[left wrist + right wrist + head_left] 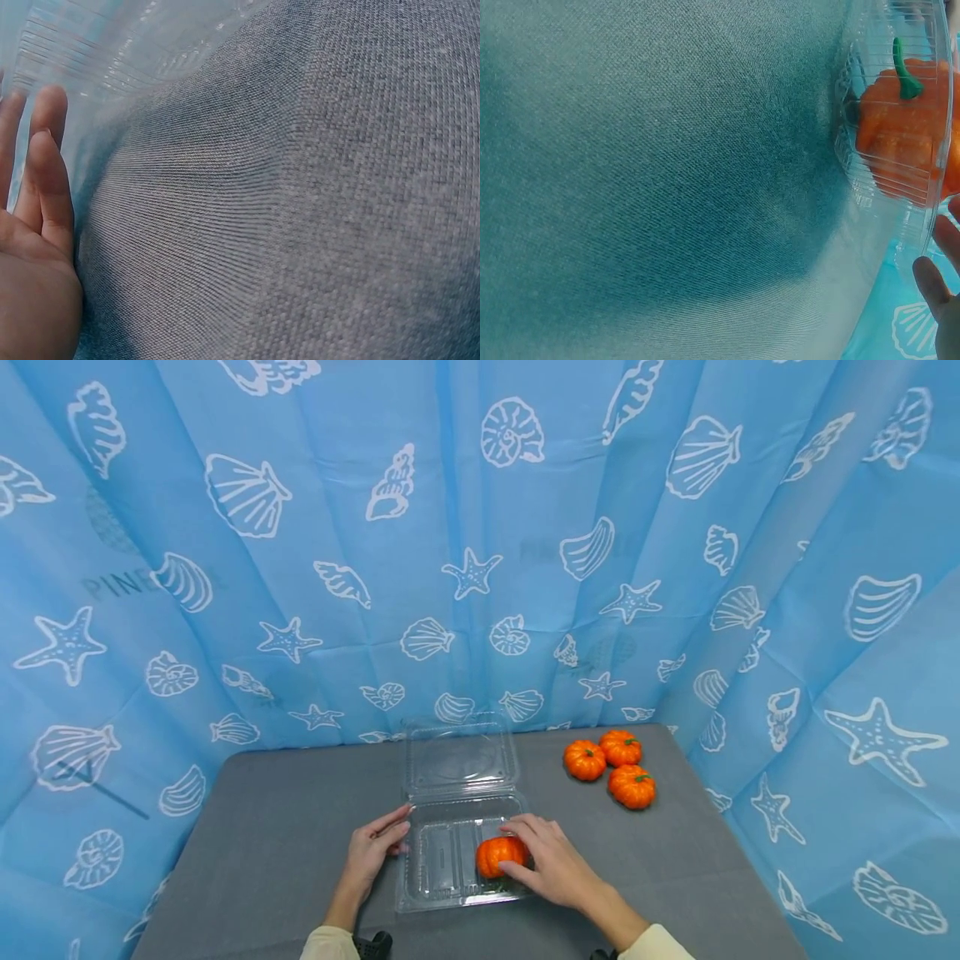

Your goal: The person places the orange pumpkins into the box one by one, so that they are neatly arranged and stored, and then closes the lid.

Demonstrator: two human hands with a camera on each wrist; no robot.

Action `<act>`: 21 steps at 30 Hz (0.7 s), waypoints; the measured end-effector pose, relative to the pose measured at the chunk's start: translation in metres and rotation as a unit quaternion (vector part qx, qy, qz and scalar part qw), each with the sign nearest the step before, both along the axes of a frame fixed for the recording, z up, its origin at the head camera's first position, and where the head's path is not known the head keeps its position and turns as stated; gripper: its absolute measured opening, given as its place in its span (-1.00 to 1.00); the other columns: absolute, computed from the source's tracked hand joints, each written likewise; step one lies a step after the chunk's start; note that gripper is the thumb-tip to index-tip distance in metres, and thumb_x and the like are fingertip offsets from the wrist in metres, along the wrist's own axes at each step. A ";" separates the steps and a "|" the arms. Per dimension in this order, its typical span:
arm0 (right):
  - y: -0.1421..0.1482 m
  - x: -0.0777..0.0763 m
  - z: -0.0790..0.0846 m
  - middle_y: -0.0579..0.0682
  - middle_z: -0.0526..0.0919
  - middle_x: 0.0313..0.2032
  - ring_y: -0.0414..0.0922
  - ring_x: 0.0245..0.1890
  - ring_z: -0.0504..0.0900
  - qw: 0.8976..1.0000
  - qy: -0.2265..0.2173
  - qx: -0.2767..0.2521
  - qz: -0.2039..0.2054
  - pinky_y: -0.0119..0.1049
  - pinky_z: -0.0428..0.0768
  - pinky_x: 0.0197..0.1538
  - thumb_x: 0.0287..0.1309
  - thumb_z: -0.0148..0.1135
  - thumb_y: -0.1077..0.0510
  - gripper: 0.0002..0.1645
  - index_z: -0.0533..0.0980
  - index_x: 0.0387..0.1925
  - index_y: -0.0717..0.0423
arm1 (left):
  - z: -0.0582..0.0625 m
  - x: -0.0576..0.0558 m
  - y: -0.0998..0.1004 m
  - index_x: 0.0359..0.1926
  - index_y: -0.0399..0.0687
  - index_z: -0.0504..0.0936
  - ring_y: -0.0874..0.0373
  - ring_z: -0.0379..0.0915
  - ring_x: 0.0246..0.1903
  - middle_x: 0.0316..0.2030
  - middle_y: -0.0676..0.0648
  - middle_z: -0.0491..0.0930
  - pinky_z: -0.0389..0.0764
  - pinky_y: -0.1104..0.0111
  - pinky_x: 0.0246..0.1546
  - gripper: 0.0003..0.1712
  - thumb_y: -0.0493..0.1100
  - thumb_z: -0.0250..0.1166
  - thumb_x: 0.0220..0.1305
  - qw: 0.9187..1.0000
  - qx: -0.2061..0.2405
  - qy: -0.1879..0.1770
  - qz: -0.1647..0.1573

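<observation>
A clear plastic clamshell container (442, 906) lies on the table, its lid (461, 756) folded back away from me. One small orange pumpkin (495, 857) is tipped on its side in the right part of the base. My right hand (551, 864) holds this pumpkin between thumb and fingers. Through the clear wall in the right wrist view, the pumpkin (904, 135) shows its green stem. At the left rim, my left hand (369, 852) touches the container with extended fingers. In the left wrist view, its fingers (51, 176) look nearly straight beside the clear plastic.
Three more orange pumpkins, a left one (584, 761), a back one (621, 747) and a front one (632, 787), sit grouped at the back right. Grey cloth (292, 827) covers the table. Blue curtains (465, 652) with white shell prints surround its back and sides.
</observation>
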State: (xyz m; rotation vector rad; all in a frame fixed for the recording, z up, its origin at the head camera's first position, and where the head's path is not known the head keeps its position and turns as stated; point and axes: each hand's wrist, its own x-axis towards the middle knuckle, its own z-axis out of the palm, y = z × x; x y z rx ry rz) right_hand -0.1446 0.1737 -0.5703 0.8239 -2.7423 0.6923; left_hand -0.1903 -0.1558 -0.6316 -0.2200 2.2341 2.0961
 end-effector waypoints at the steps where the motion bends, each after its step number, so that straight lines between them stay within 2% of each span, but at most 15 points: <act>1: 0.000 0.000 0.000 -0.19 0.59 0.13 -0.21 0.11 0.57 1.000 -0.003 0.000 -0.007 -0.19 0.50 0.09 0.22 0.38 -0.26 -0.40 0.53 0.21 -0.16 | 0.000 0.000 0.000 0.20 0.00 0.70 0.26 0.67 -0.51 0.15 -0.11 0.70 0.64 0.46 -0.39 -0.55 -0.12 0.43 0.30 1.000 0.002 0.001 -0.002; 4: 0.000 -0.002 0.000 -0.08 0.57 0.19 -0.12 0.14 0.55 1.000 0.000 0.001 -0.025 -0.13 0.52 0.10 0.27 0.33 -0.26 -0.40 0.52 0.24 -0.13 | -0.001 -0.001 0.000 0.20 0.00 0.70 0.25 0.67 -0.51 0.15 -0.12 0.71 0.65 0.45 -0.39 -0.56 -0.12 0.43 0.29 1.000 0.003 0.004 -0.005; 11: 0.000 -0.008 0.000 0.11 0.48 0.33 0.06 0.19 0.56 0.996 0.046 0.033 -0.074 -0.03 0.54 0.11 0.29 0.30 -0.26 -0.32 0.49 0.30 -0.01 | -0.001 0.000 -0.001 0.19 -0.02 0.70 0.25 0.67 -0.52 0.14 -0.13 0.71 0.65 0.45 -0.40 -0.54 -0.10 0.45 0.27 1.000 -0.002 0.004 -0.001; 16: 0.003 -0.012 0.002 0.17 0.41 0.40 0.16 0.29 0.50 0.992 0.038 0.053 -0.109 0.15 0.49 0.26 0.29 0.29 -0.27 -0.26 0.44 0.35 0.01 | 0.000 0.001 -0.001 0.20 -0.01 0.70 0.26 0.66 -0.51 0.15 -0.11 0.71 0.64 0.46 -0.39 -0.53 -0.08 0.45 0.27 1.000 -0.004 -0.001 -0.003; 21: 0.009 -0.017 0.002 0.20 0.32 0.48 0.24 0.43 0.36 0.987 0.020 0.079 -0.135 0.30 0.33 0.41 0.29 0.24 -0.34 -0.16 0.37 0.44 -0.02 | 0.000 0.001 -0.001 0.19 -0.02 0.70 0.27 0.65 -0.52 0.14 -0.12 0.71 0.63 0.47 -0.39 -0.54 -0.09 0.45 0.28 1.000 -0.002 0.000 -0.002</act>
